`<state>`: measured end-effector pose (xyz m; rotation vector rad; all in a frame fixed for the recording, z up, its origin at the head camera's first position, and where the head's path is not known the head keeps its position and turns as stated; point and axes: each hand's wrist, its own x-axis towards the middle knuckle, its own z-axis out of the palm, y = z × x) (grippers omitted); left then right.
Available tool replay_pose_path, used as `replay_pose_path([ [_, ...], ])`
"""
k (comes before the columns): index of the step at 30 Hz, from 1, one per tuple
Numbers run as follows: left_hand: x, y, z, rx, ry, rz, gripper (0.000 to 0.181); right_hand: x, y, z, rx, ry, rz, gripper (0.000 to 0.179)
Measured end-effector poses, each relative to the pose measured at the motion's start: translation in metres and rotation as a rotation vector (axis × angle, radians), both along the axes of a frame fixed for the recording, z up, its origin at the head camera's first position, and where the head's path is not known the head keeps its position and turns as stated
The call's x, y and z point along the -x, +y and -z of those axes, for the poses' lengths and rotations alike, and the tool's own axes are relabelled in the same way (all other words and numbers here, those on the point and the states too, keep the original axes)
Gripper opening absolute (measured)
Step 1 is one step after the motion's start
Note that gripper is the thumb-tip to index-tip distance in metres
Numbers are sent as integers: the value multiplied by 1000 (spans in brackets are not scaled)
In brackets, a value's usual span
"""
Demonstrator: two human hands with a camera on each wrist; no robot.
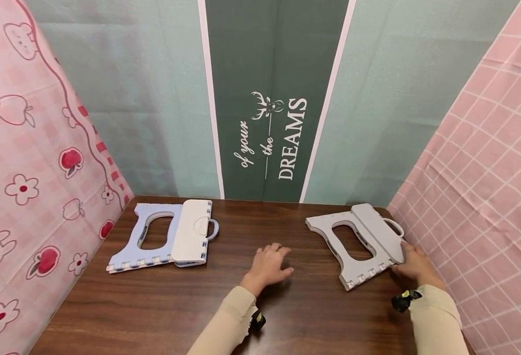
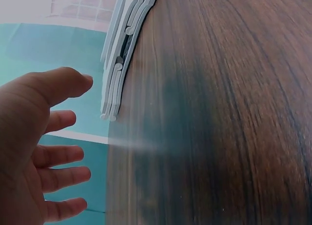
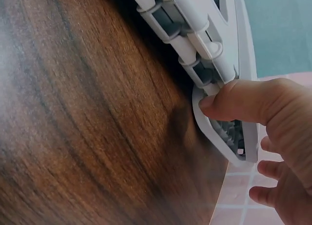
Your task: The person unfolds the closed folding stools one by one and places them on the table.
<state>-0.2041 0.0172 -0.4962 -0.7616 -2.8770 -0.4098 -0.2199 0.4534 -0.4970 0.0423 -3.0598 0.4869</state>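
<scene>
Two folded stools lie on one brown table [image 1: 154,305]: the blue-and-white stool [image 1: 189,234] at the left, the grey stool [image 1: 377,231] at the right, each with one loop handle. Of my two hands, the right hand [image 1: 415,266] reaches forward beside the pink checked cloth [image 1: 486,197], thumb and fingers pinching the grey stool's near end. My left hand [image 1: 268,266] hovers between both stools, fingers loosely spread, thumb apart, holding nothing.
</scene>
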Motion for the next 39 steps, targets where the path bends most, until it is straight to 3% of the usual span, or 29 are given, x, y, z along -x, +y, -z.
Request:
replay_pose_path([
  [10, 5, 15, 4, -24, -32, 18, 50, 5, 4, 1, 22, -76, 35, 93],
  [18, 5, 24, 12, -55, -61, 38, 50, 1, 7, 4, 31, -73, 56, 94],
  [27, 5, 25, 15, -32, -59, 26, 50, 1, 7, 10, 74, -27, -8, 89],
  [33, 5, 25, 14, -34, -77, 33, 49, 4, 7, 14, 84, -63, -4, 91],
  [39, 6, 24, 13, -41, -76, 34, 49, 7, 6, 14, 114, -73, 51, 95],
])
